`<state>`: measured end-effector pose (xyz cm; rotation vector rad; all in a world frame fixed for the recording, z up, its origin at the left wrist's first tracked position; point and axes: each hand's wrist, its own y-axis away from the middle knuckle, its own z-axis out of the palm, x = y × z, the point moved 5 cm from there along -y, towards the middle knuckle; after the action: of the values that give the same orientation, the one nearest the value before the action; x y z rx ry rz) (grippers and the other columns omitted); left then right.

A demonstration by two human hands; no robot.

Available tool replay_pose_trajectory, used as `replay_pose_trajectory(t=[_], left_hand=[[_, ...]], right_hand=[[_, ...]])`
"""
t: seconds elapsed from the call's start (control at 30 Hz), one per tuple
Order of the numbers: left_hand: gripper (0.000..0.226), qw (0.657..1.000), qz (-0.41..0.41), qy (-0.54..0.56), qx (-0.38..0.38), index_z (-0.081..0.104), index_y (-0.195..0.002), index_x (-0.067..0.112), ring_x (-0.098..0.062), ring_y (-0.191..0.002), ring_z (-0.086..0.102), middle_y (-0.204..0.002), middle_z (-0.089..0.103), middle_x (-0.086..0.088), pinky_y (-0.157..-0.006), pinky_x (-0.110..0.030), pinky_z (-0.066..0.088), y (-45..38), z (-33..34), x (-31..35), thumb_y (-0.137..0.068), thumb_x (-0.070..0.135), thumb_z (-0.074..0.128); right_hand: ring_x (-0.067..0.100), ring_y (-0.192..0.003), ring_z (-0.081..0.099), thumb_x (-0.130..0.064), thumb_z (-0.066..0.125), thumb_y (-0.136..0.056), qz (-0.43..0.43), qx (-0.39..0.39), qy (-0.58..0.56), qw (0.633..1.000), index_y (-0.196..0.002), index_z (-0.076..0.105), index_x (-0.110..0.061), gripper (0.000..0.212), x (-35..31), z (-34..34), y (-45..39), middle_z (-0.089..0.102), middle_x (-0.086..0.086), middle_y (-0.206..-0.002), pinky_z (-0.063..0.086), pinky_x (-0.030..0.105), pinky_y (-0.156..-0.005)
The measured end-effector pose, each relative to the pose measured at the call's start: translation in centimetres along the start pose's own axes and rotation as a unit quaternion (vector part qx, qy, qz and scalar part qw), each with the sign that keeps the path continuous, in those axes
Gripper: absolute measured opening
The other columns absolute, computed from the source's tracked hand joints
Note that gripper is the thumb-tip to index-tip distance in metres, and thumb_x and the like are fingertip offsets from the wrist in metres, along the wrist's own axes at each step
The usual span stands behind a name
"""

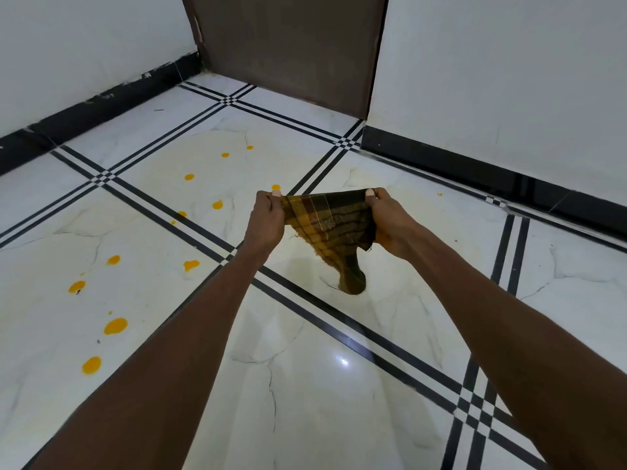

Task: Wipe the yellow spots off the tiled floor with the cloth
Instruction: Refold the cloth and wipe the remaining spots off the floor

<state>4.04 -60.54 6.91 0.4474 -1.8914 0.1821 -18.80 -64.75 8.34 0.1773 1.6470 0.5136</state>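
Observation:
A brown and yellow checked cloth is stretched between my two hands above the floor, its lower corner hanging down. My left hand pinches its left top corner and my right hand pinches the right one. Several yellow spots lie on the white tiled floor to the left: a big one, another near the bottom left, and smaller ones farther off. One tiny spot lies to the right. A pale yellowish smear covers the tiles under the cloth.
White walls with black skirting close the room on the left and right. A dark brown door stands at the far corner. Black double lines cross the tiles.

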Motion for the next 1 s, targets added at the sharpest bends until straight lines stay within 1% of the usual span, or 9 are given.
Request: replay_pose_trajectory(t=[0.1, 0.27, 0.4, 0.47, 0.57, 0.67, 0.77, 0.87, 1.0], left_hand=[[0.039, 0.998, 0.040, -0.038, 0.012, 0.045, -0.116, 0.008, -0.021, -0.091, 0.061, -0.091, 0.055, 0.000, -0.095, -0.049, 0.055, -0.3, -0.7, 1.0, -0.113, 0.043, 0.028], [0.055, 0.982, -0.103, 0.137, -0.077, 0.035, -0.146, 0.021, -0.024, -0.107, 0.069, -0.131, 0.067, -0.015, -0.085, -0.038, 0.061, 0.1, -0.1, 1.1, -0.105, 0.053, 0.051], [0.092, 0.959, -0.101, 0.214, -0.153, 0.006, -0.164, 0.038, -0.028, -0.127, 0.054, -0.152, 0.046, -0.011, -0.106, -0.045, 0.050, 1.0, 0.4, 1.0, -0.098, 0.031, 0.071], [0.092, 0.962, -0.068, 0.184, -0.189, 0.014, -0.163, 0.042, -0.030, -0.132, 0.052, -0.149, 0.042, -0.008, -0.102, -0.041, 0.050, 1.2, 0.5, 0.7, -0.095, 0.023, 0.074], [0.070, 0.975, -0.010, 0.127, -0.182, 0.052, -0.149, 0.030, -0.031, -0.128, 0.061, -0.139, 0.060, -0.009, -0.093, -0.031, 0.056, 0.9, 0.4, 1.1, -0.087, 0.018, 0.082], [0.049, 0.983, 0.022, 0.070, -0.167, 0.074, -0.125, 0.014, -0.029, -0.117, 0.070, -0.115, 0.074, -0.003, -0.089, -0.031, 0.059, 0.5, 0.1, 1.9, -0.079, 0.011, 0.089], [0.038, 0.985, 0.040, 0.009, -0.167, 0.080, -0.113, 0.013, -0.025, -0.105, 0.073, -0.108, 0.077, -0.008, -0.093, -0.039, 0.060, 0.1, -0.4, 2.7, -0.076, 0.011, 0.091], [0.036, 0.982, 0.080, -0.048, -0.165, 0.081, -0.113, 0.012, -0.027, -0.109, 0.072, -0.110, 0.077, -0.008, -0.093, -0.038, 0.059, -0.3, -0.7, 3.5, -0.079, 0.016, 0.090], [0.041, 0.975, 0.113, -0.097, -0.165, 0.080, -0.115, 0.006, -0.027, -0.101, 0.071, -0.101, 0.075, -0.007, -0.082, -0.030, 0.054, -0.3, -0.4, 4.8, -0.077, 0.018, 0.091]], right_hand=[[0.023, -0.102, 0.059, -0.026, 0.042, -0.113, 0.023, -0.004, -0.041, 0.999, -0.130, 0.049, -0.019, 0.020, -0.3, -0.5, -0.2, 0.057, 0.010, -0.117, 0.056, 0.036, -0.078], [0.028, -0.115, 0.066, -0.019, 0.070, -0.099, 0.032, -0.066, -0.171, 0.982, -0.145, 0.049, -0.016, 0.051, -0.8, 0.0, 0.1, 0.063, 0.013, -0.132, 0.061, 0.041, -0.088], [0.029, -0.110, 0.068, -0.003, 0.072, -0.094, 0.013, -0.099, -0.216, 0.971, -0.148, 0.046, -0.026, 0.064, -2.1, 0.3, 0.8, 0.064, 0.013, -0.123, 0.063, 0.039, -0.078], [0.030, -0.109, 0.070, 0.001, 0.073, -0.092, 0.003, -0.111, -0.200, 0.973, -0.147, 0.049, -0.025, 0.065, -2.3, 0.2, 0.7, 0.065, 0.015, -0.124, 0.063, 0.041, -0.082], [0.034, -0.124, 0.065, 0.000, 0.078, -0.087, -0.027, -0.115, -0.113, 0.987, -0.141, 0.058, -0.019, 0.061, -2.5, -0.2, 0.4, 0.067, 0.018, -0.132, 0.056, 0.046, -0.106], [0.031, -0.124, 0.064, -0.001, 0.083, -0.082, -0.079, -0.111, 0.047, 0.990, -0.132, 0.066, -0.010, 0.054, -3.0, -0.8, 0.5, 0.070, 0.014, -0.127, 0.055, 0.039, -0.105], [0.028, -0.122, 0.061, -0.004, 0.087, -0.079, -0.133, -0.092, 0.237, 0.958, -0.125, 0.071, -0.007, 0.049, -3.7, -1.1, 0.8, 0.067, 0.011, -0.128, 0.056, 0.035, -0.100], [0.018, -0.114, 0.055, -0.010, 0.088, -0.081, -0.165, -0.059, 0.434, 0.883, -0.131, 0.068, -0.010, 0.054, -4.3, -0.5, 1.0, 0.061, 0.004, -0.126, 0.048, 0.027, -0.091], [0.026, -0.122, 0.059, -0.005, 0.083, -0.085, -0.197, -0.024, 0.474, 0.858, -0.134, 0.068, -0.006, 0.052, -4.6, 0.1, 1.1, 0.066, 0.013, -0.132, 0.043, 0.023, -0.093]])
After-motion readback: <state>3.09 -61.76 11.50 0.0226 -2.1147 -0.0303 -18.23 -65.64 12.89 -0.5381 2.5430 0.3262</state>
